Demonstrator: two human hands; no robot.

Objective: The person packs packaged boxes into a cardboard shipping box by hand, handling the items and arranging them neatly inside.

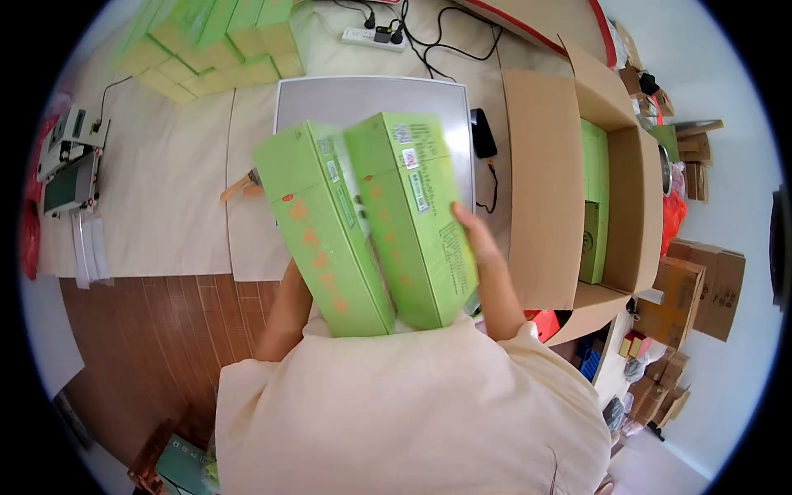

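Two long green boxes with orange lettering are held side by side in front of my chest, the left box and the right box. My right hand presses on the outer side of the right box, its fingers near the upper edge. On the far side of the left box, my left hand is mostly hidden behind it; some fingers show past its left edge. Behind the boxes lies a grey panel with a white frame.
At right stands an open cardboard box with green boxes inside. Stacked green boxes are at the back left. A power strip, cables, a black device and a machine are on the table.
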